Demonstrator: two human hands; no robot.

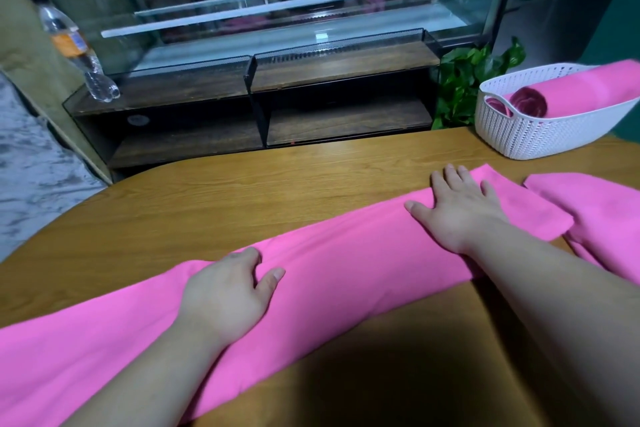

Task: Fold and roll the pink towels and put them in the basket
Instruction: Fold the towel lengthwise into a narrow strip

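Nearest on the counter (277,184), under left hand (225,295) and right hand (460,208), both resting with fingers (450,180) loose, gripping nothing: long folded pink towel (346,253). Risk of skewed layers from uneven pressure. Farther right, second towel (606,218); beyond, basket (540,135) with rolled towels (530,102).

left hand (227,291): palm down, fingers loosely bent | right hand (460,208): flat, fingers spread

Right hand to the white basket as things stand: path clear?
Probably yes. The right hand rests flat on the folded towel, the basket stands ahead and to its right, and only bare table lies between them.
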